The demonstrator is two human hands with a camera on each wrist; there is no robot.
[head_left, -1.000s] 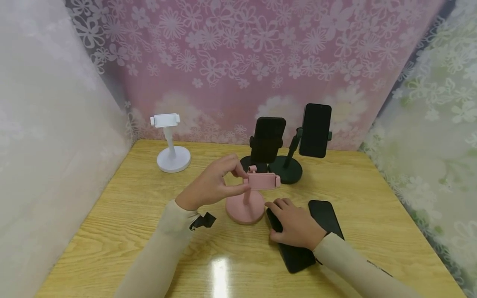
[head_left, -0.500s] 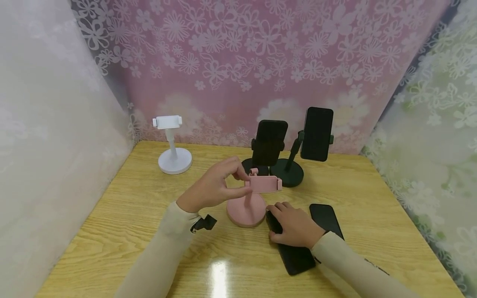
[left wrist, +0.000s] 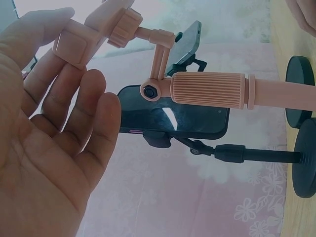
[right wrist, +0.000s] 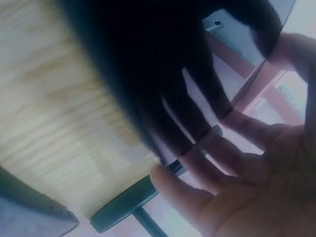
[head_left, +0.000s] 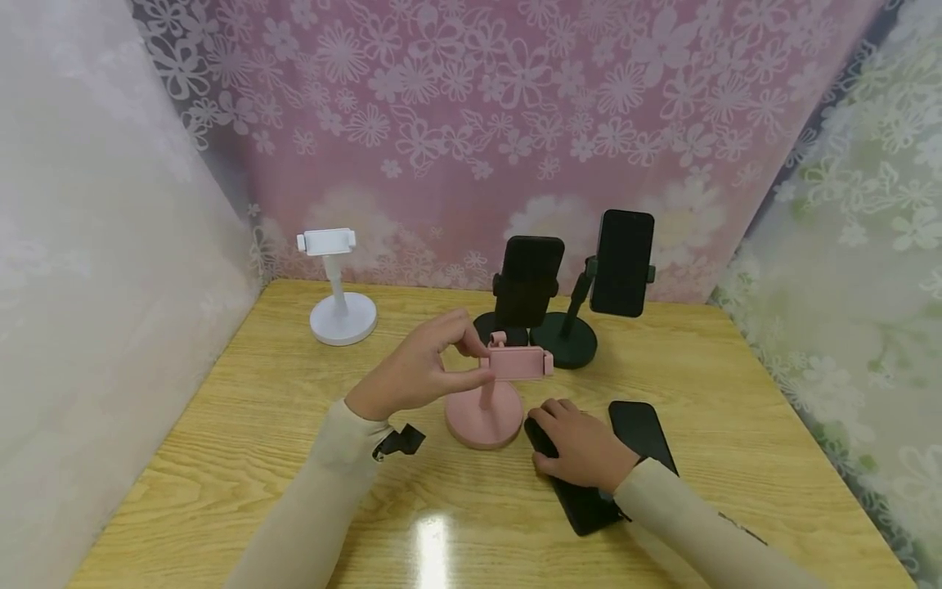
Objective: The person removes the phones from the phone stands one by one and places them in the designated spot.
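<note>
In the head view my left hand [head_left: 418,364] pinches the left end of a pink stand's clamp [head_left: 518,363] between thumb and index finger. The stand's round base [head_left: 483,421] sits on the table. Up close in the left wrist view, the left hand [left wrist: 59,148] has its other fingers loosely bent below the clamp end [left wrist: 71,48]. My right hand [head_left: 587,447] rests on a black phone [head_left: 586,509] lying flat. The right wrist view shows the right hand [right wrist: 242,173] with fingertips touching the phone's dark, reflecting surface [right wrist: 133,44].
A second phone [head_left: 640,425] lies right of the first. Behind the pink stand, a black stand holds a phone [head_left: 528,282] and a dark green stand [head_left: 565,339] holds another phone [head_left: 622,262]. Far left stands a white stand [head_left: 343,319] with an unoccupied clamp.
</note>
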